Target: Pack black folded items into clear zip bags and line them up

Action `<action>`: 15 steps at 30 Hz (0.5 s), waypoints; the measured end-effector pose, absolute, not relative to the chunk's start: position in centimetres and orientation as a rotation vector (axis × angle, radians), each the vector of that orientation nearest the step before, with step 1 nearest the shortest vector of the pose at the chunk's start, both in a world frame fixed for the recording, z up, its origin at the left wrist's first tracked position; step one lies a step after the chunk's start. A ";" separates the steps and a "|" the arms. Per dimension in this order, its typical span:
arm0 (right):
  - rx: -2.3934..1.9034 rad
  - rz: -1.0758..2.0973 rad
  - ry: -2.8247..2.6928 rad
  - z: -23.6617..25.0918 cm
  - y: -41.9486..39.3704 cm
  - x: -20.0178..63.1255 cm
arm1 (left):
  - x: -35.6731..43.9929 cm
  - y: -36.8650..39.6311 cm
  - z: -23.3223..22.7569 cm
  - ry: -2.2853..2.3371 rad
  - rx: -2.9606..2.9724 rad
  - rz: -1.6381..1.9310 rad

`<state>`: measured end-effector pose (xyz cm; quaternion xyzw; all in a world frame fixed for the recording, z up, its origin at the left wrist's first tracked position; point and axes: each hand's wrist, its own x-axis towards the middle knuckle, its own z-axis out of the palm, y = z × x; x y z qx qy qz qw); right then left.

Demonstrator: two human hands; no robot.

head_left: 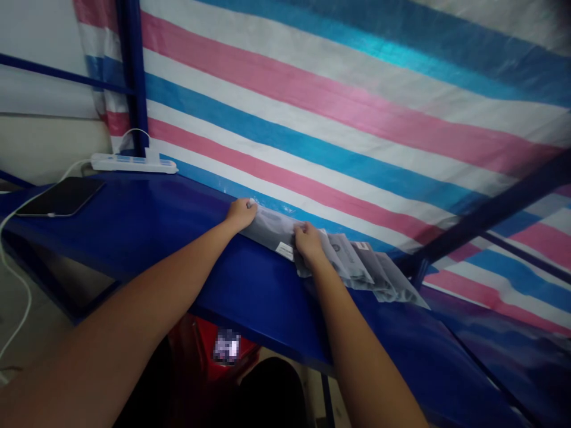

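Both hands press a row of grey packets (pixel 339 261) at the blue table's (pixel 178 226) far edge. Left hand (pixel 241 214) and right hand (pixel 307 244) lie flat, grip released. Advise even pressure, keeping overlaps aligned.

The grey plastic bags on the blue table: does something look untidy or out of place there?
Slightly. The grey plastic bags lie fanned and overlapping against the striped tarp, not squared, under both hands, left and right.

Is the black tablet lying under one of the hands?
No, the black tablet lies alone at the far left of the blue table, apart from both hands.
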<state>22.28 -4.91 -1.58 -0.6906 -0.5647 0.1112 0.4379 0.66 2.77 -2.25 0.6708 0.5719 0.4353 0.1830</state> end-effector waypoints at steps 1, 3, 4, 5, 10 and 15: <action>-1.715 0.284 -1.400 -1.6 -4.9 22.3 | 0.7 2.8 -2.3 1.614 1.894 1.229; -1.722 0.285 -1.400 -1.6 -4.9 22.3 | 0.7 2.8 -2.2 1.619 1.895 1.230; -1.725 0.280 -1.406 -1.5 -5.0 22.3 | 0.7 2.7 -2.2 1.620 1.893 1.232; -1.726 0.277 -1.413 -1.5 -5.0 22.3 | 0.7 2.7 -2.2 1.619 1.892 1.232; -1.716 0.245 -1.418 -1.4 -5.0 22.2 | 0.7 2.6 -2.2 1.618 1.892 1.234; -1.753 0.251 -1.425 -1.3 -5.0 22.1 | 0.7 2.8 -2.3 1.611 1.899 1.233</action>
